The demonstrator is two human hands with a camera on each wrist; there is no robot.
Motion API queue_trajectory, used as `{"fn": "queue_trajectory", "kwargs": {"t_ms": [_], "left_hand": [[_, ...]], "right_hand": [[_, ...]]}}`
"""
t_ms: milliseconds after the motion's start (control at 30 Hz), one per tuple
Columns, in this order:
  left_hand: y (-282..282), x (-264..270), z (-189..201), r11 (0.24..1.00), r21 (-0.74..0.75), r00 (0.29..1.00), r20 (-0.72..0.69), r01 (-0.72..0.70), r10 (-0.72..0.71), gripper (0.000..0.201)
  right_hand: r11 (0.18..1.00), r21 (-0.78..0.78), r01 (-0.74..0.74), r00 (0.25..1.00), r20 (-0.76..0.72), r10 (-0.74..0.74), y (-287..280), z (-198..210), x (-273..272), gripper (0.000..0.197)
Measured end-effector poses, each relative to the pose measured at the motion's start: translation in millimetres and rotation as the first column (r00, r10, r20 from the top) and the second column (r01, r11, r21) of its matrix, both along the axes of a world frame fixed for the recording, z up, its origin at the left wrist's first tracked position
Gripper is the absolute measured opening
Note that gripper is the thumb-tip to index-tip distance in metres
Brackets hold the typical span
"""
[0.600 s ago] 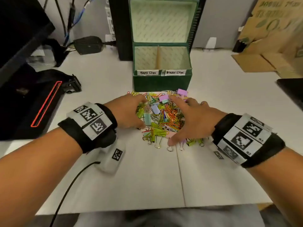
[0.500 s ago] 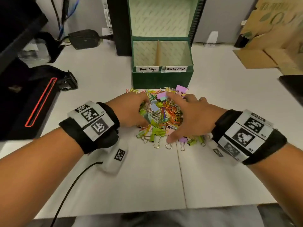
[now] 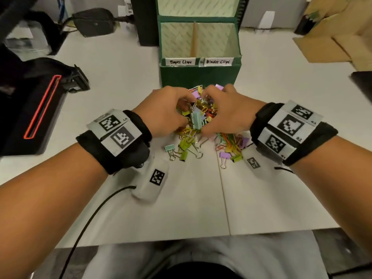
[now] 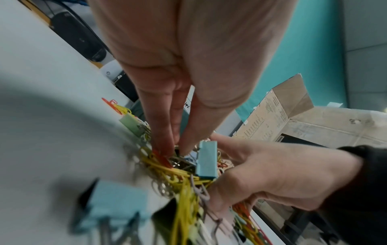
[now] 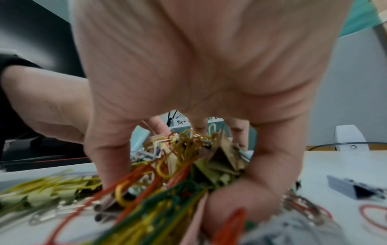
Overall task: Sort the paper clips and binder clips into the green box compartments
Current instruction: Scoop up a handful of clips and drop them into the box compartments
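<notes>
A mixed pile of coloured paper clips and binder clips [image 3: 198, 117] is bunched between my two hands just in front of the green box [image 3: 199, 75]. My left hand [image 3: 171, 111] and right hand [image 3: 221, 113] curl round the bunch from either side. A teal binder clip [image 3: 196, 120] sticks out on top, and it also shows in the left wrist view [image 4: 207, 160]. Loose binder clips [image 3: 185, 150] and paper clips [image 3: 231, 143] lie on the table under my wrists. The box has a left compartment labelled Paper Clips [image 3: 177, 41] and a right one labelled Binder Clips [image 3: 216, 41].
A black device with a red outline [image 3: 40, 105] sits at the left. Flattened cardboard [image 3: 332, 41] lies at the back right, and a dark object [image 3: 362, 81] is at the right edge. A black cable [image 3: 90, 218] runs off the table's front edge.
Both hands have closed in from the sides of the pile and gathered a bunch of clips between them. Several clips now lie uncovered on the table nearer to me.
</notes>
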State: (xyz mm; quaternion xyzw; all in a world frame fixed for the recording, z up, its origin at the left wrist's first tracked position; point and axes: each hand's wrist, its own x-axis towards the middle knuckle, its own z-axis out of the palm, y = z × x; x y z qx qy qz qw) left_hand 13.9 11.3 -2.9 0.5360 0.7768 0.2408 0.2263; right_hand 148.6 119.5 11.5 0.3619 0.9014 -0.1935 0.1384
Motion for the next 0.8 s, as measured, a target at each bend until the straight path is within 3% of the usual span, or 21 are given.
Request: {"fn": "queue_trajectory", "kwargs": {"t_ms": [267,533,700,800], "left_hand": [[-1,-1,4,0.997,0.061,0.998,0.061,-0.037,0.034,0.037],[-1,-6,9,0.985,0.166,0.998,0.047,-0.038,0.030,0.033],[3,-4,13,0.931,0.310,0.963,0.242,-0.194,0.119,0.032],[10,3,15,0.892,0.333,0.882,0.451,-0.306,0.134,0.027]], "right_hand": [[0.999,0.048,0.016,1.000,-0.005,-0.016,2,-3,-4,0.063],[0.999,0.005,0.051,0.986,-0.162,-0.049,7,0,-4,0.024],[0.975,-0.137,0.177,0.942,-0.262,-0.208,22,4,9,0.015],[0.958,-0.185,0.218,0.917,-0.297,-0.266,30,11,18,0.019]]}}
